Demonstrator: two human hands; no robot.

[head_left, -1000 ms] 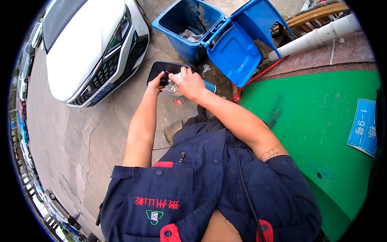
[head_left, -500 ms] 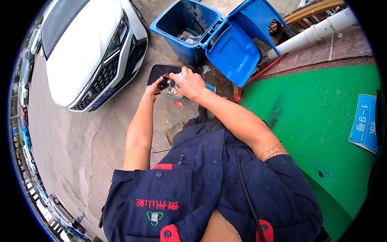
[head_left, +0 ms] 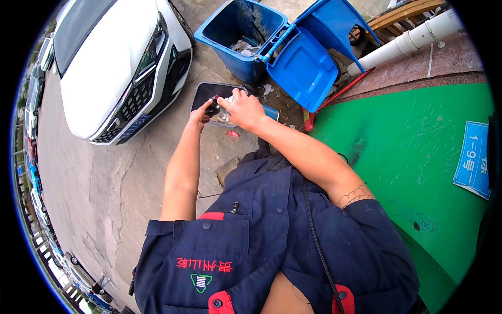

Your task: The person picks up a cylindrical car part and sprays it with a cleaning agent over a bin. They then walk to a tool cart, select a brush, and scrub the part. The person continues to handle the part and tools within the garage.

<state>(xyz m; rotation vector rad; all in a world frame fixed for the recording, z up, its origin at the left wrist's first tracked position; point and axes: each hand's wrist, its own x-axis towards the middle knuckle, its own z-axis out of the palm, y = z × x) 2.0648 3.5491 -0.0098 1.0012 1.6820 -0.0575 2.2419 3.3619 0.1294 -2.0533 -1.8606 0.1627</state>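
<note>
A white car (head_left: 112,68) is standing to the left of the hands on cracked pavement (head_left: 99,193), with more parked cars (head_left: 32,157) lining the far left edge. Just beyond the hands, an open blue bin (head_left: 238,36) is holding scraps, its lid (head_left: 306,68) hanging open to the right, and a white pipe (head_left: 408,39) is lying farther right. A green floor (head_left: 413,157) with a blue sign (head_left: 473,157) is spreading to the right.
</note>
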